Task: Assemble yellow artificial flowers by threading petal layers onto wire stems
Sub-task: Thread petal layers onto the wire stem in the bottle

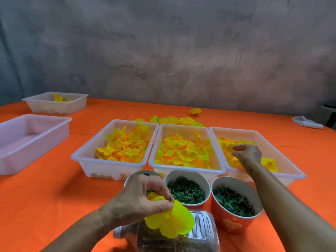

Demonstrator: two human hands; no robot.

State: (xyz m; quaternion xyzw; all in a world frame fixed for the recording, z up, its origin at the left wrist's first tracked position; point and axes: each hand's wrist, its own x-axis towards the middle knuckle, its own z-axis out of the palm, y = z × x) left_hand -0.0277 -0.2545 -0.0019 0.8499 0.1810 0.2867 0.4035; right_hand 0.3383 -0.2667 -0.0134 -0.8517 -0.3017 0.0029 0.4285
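My left hand (143, 195) pinches a yellow petal layer (171, 220) threaded on a dark wire stem (43, 197), whose tip sticks up beside my fingers. My right hand (248, 154) reaches into the right white tray (291, 171), fingers curled down among its yellow-orange petals (227, 142); what they hold is hidden. Two more white trays (87, 155) (183, 171), left and middle, hold yellow-orange petals too.
Three cups stand before the trays: one behind my left hand (138, 174), one with green rings (187, 190), one with green calyx pieces (234, 199). A clear plastic jug (201, 231) lies below. Finished flowers (174, 120) sit behind the trays. Two other trays (27, 135) (54, 102) stand left.
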